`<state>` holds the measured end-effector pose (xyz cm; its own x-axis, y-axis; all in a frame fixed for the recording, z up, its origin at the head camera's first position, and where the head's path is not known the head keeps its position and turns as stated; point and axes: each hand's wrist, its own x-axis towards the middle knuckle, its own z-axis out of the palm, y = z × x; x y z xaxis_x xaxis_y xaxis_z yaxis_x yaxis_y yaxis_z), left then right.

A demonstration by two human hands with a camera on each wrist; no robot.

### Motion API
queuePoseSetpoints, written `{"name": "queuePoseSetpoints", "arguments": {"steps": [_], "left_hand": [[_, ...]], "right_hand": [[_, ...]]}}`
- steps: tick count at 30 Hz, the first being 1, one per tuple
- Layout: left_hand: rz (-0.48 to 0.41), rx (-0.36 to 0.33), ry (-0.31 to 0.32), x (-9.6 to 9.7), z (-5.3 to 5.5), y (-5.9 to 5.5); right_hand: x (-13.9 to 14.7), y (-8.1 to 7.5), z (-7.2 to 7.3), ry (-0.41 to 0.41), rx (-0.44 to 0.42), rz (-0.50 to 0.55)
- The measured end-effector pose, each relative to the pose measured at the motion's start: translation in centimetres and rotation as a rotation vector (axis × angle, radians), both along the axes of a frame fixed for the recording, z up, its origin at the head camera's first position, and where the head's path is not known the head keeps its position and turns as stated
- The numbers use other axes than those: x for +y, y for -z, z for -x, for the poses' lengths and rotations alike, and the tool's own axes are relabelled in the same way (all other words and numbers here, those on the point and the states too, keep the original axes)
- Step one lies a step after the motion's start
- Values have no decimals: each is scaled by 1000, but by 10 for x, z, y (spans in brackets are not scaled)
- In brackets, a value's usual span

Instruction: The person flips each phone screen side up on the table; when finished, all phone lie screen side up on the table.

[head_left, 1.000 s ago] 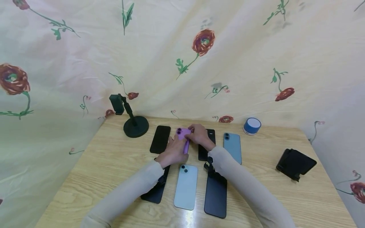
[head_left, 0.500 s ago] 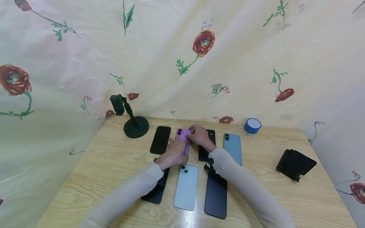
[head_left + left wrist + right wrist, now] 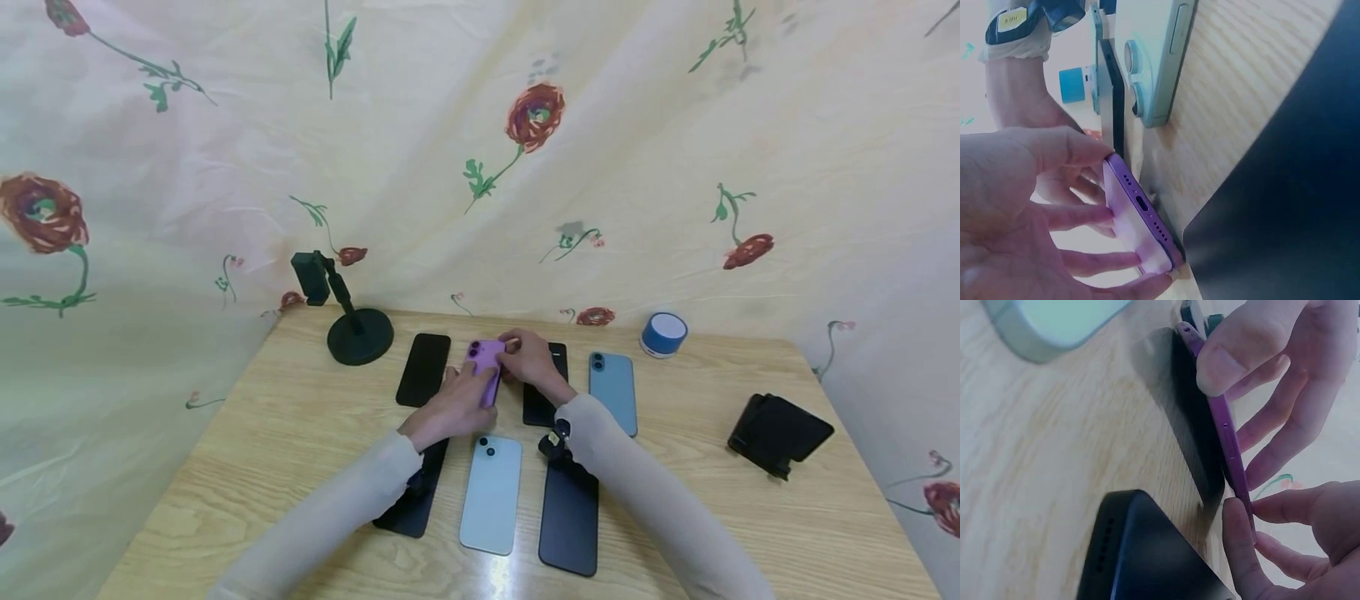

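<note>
Both hands hold a purple phone (image 3: pixel 486 352), camera side up, in the back row on the table. My left hand (image 3: pixel 453 404) grips its near end, with the thumb at one edge and the fingers spread over the back to the other edge in the left wrist view. My right hand (image 3: pixel 531 360) pinches its far right corner between thumb and fingers. In the right wrist view the purple phone (image 3: pixel 1230 437) is tilted, its edge raised over the wood. A black phone (image 3: pixel 536 408) lies partly hidden under the right hand, and another black phone (image 3: pixel 423 371) lies left of the left hand.
Nearer lie a light blue phone (image 3: pixel 491 496), a dark phone (image 3: pixel 408 512) under the left wrist and another dark phone (image 3: pixel 568 529). Right of them are a blue phone (image 3: pixel 613 392), a blue-and-white cylinder (image 3: pixel 663 335) and a folded black stand (image 3: pixel 776 433). A black phone stand (image 3: pixel 360 337) stands back left.
The head view has shifted very slightly. Both hands keep hold of the purple phone in nearly the same spot, and the right wrist has turned a little.
</note>
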<state>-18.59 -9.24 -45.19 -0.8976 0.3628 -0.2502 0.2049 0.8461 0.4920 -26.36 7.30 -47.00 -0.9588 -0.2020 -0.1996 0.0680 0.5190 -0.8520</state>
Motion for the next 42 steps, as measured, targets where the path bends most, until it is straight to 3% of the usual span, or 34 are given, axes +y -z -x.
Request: {"name": "queuePoseSetpoints", "arguments": {"steps": [5,12,19,42], "left_hand": [[-53,-7,31,-4,3,-1],[-165,-22,-5,-10,3,-2],[-235,-4,5,-13,7,-2],[-515,-17,-23,-26,12,8]], "right_hand": [[4,-1,1,22,-13,76],[6,-4,0,32,-33,170],[5,-5,0,4,-17,211],[3,-4,-16,-152,-90,91]]}}
